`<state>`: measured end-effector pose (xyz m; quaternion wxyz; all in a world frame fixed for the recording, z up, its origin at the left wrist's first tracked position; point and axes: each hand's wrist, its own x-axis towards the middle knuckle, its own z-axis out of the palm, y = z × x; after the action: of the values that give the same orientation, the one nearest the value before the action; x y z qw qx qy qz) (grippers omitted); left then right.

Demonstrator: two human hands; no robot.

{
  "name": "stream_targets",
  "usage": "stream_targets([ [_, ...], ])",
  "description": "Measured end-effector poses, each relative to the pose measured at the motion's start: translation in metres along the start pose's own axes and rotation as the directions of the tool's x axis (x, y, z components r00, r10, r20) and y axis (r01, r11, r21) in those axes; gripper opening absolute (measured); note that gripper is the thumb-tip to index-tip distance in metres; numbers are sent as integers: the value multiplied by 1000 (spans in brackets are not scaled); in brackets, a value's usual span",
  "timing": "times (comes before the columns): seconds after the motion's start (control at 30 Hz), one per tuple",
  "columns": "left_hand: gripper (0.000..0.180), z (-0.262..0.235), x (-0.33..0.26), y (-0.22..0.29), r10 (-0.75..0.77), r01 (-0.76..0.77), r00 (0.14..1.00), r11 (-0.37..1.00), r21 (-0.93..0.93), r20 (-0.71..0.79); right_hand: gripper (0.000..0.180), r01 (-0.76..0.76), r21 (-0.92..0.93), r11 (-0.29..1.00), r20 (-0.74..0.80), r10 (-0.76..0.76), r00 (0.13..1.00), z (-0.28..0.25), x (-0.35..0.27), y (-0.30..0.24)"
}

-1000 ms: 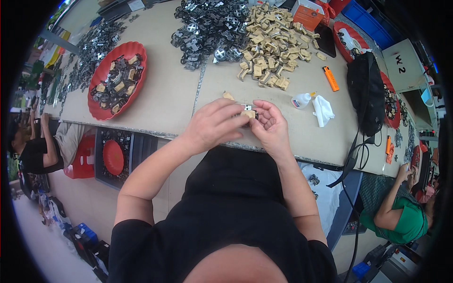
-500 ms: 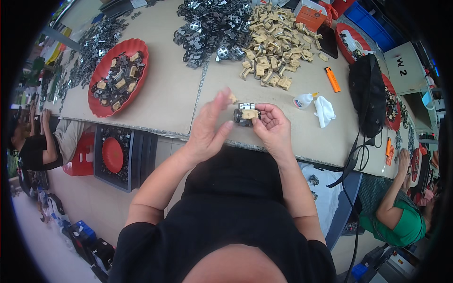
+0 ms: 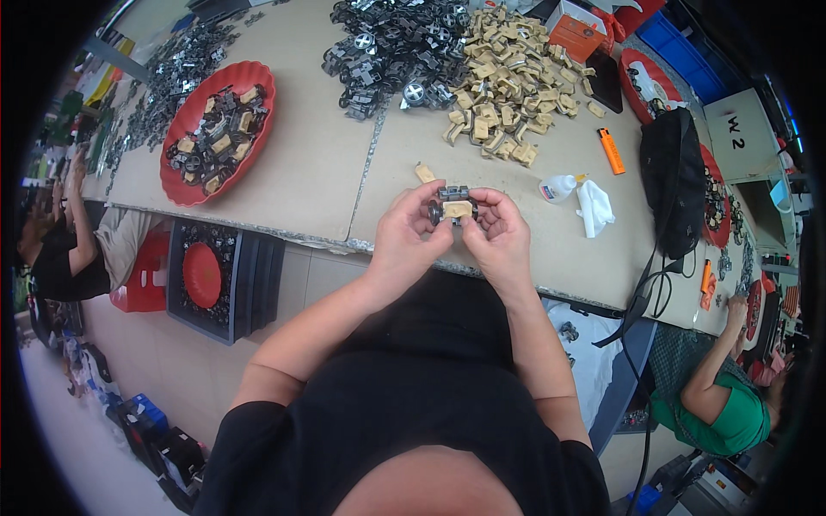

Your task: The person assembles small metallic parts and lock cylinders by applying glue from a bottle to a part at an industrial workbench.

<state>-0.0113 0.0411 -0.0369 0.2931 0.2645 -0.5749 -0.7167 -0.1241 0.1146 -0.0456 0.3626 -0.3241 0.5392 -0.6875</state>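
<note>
I'm gripping blk/tan assy btwn L fingers & R fingers at opp. ends; judging it light, stiff, poss. slippery; favoring the ends for hold.

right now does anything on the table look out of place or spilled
Slightly: one tan part lies alone just beyond the left hand, apart from the heap of tan parts; a second tan part sits just off the heap's right side. They look like strays. I see no clear spill or damage.

both hands hold black-and-tan assembly | tan pieces piled ahead | red tray at left
</note>
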Motion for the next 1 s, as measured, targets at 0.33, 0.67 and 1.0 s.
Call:
stream_targets([
  [0.33, 38, 3, 1, -5, 14, -14, 998, 1000, -5, -56, 32, 24, -65, 998, 15, -23, 1000, 0, 0, -2],
  [0.67, 41, 3, 4, -2, -86, 82, 992, 995, -48, -89, 35, -33, -1, 999, 26, 33, 999, -1, 1, 2],
  [1.0, 42, 4, 3, -7, 58, -49, 994, 994, 97, -94, 31, -67, 6, 998, -15, 67, 998, 2, 1, -1],
])
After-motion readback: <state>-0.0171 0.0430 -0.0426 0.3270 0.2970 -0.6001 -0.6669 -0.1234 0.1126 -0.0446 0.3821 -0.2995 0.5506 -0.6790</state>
